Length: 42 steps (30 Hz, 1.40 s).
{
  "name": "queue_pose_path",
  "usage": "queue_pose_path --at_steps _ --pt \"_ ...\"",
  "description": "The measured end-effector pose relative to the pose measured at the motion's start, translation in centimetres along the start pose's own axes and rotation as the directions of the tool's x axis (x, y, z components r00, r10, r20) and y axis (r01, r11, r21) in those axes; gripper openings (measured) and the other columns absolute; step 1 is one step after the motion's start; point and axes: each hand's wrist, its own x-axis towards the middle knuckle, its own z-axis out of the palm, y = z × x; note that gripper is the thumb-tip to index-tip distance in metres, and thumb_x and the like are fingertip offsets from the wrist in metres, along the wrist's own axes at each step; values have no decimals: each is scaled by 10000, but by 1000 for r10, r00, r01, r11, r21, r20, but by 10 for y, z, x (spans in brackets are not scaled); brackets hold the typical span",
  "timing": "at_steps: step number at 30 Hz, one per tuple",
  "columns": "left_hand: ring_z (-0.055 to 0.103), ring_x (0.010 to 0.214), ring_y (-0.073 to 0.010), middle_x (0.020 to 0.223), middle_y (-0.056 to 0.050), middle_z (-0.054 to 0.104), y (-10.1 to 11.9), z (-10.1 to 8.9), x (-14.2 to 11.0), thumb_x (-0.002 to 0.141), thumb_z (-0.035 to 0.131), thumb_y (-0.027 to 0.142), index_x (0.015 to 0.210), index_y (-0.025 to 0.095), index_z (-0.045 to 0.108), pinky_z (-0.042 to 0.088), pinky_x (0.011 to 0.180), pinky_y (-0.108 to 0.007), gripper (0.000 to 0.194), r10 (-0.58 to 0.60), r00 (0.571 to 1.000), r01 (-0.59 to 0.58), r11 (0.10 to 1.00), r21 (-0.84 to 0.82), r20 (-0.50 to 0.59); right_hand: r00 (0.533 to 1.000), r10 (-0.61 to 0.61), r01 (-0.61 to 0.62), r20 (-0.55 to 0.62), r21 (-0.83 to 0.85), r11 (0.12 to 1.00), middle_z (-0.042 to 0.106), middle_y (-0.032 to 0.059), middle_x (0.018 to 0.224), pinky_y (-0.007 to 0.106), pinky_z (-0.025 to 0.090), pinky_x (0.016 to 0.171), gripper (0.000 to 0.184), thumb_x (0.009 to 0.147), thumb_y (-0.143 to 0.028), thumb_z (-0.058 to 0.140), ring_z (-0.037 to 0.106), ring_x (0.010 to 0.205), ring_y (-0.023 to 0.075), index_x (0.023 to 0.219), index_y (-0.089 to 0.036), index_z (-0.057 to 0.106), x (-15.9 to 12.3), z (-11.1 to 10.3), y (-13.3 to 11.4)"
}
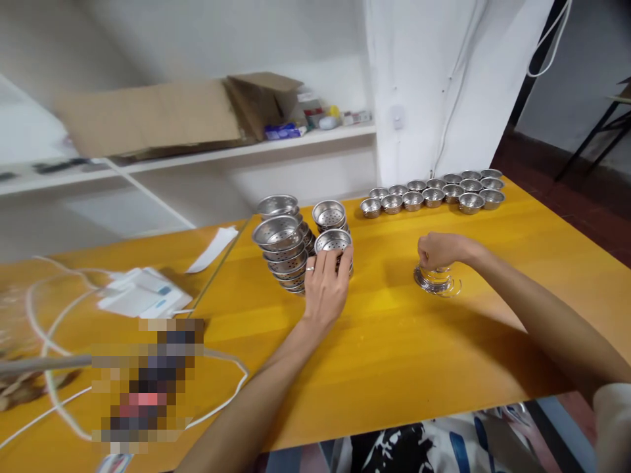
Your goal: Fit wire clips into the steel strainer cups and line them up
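Perforated steel cups (333,242) in a nested stack are touched by the left hand (324,286), fingers loosely spread over the rim, directly ahead of it. A metal cup with coiled wire base (436,280) is gripped from above by the right hand (440,249), well apart on the yellow table (404,355).

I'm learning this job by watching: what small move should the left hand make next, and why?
Probably lift the top strainer cup off its stack. The left hand already rests on that stack, while the right hand presses on a metal piece alone on the yellow table, with finished-looking cups in rows behind.
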Motion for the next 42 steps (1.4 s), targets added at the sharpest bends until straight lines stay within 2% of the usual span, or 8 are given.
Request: queue_pose_path --at_steps 5,9,12,17,22,27,33,42 --pt "721 1031 -325 1072 -169 765 -5 1 -1 1113 496 171 1391 204 704 483 883 -454 350 -30 999 27 998 -60 -43 999 -31 23 39 199 980 634 15 507 289 393 531 177 545 -84 782 588 524 175 496 -210 668 4 -2 8" --pt "726 910 -272 1022 -110 780 8 -7 -3 1062 621 157 1289 224 731 481 821 -421 261 160 978 -190 949 -250 -136 994 -46 18 104 257 966 663 13 534 290 396 546 162 547 -54 764 610 549 181 519 -203 706 3 -5 6" --pt "716 908 -255 981 -84 770 31 -9 -7 1043 653 179 1157 212 731 495 806 -406 141 266 961 -271 838 -474 -79 991 -33 8 127 198 980 676 24 565 296 401 579 174 582 -28 747 619 580 181 542 -194 713 2 -8 2" --pt "661 991 -254 1030 -103 704 52 1 -10 1059 598 195 1033 205 696 550 890 -421 102 250 962 -99 689 -718 108 997 -44 52 -59 149 987 688 11 620 295 388 588 203 601 0 734 576 583 157 581 -198 691 -10 -17 -8" --pt "595 1233 -289 1277 -139 574 48 10 -13 1002 685 218 973 206 685 563 1027 -460 31 122 976 57 657 -752 180 956 -147 156 -256 19 988 674 41 643 327 318 621 234 723 -19 630 526 589 150 570 -195 642 -28 -20 -30" --pt "487 1478 -368 1477 -166 480 46 12 -10 919 801 323 946 209 610 524 1137 -499 224 121 917 249 571 -782 380 966 -234 234 -108 -21 972 728 77 743 320 324 649 264 879 -55 577 576 645 159 702 -173 733 -27 -10 -56" --pt "681 1123 -261 1265 -95 715 47 9 -3 900 806 391 1003 246 452 527 976 -410 396 65 854 451 400 -798 516 993 -95 75 -72 -235 969 791 193 1028 324 375 686 286 1003 -111 535 709 848 231 1016 -109 821 -24 -2 -79" --pt "660 971 -238 1075 -40 695 45 5 -5 817 868 430 1070 233 542 477 867 -350 457 -12 849 460 505 -730 528 984 -126 78 -128 -332 940 778 190 939 336 415 699 302 1010 -101 526 710 827 253 993 -104 828 -24 -2 -75"
